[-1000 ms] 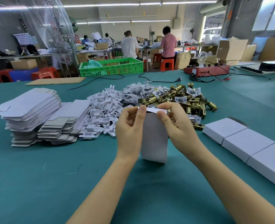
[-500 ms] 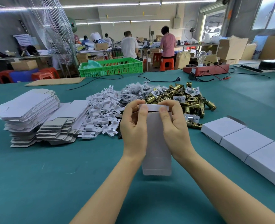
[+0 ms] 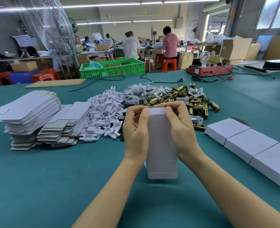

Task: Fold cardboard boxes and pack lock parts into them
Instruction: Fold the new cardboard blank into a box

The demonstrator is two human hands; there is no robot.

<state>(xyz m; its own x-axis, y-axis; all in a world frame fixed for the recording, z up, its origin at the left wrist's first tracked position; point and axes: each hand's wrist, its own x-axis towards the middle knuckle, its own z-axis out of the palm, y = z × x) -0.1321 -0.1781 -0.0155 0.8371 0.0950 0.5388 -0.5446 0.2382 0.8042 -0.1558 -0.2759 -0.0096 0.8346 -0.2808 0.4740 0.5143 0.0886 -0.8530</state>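
L hand & R hand each w/ grip pinching upright white box top flap, above green table.

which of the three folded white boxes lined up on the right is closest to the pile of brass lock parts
The far-left box of the row, beside the brass lock parts. The other two boxes run away from the pile toward the right edge.

Matt white cardboard box; shiny brass latches.

Left hand and right hand raised together, fingers curled, thumbs pinching.
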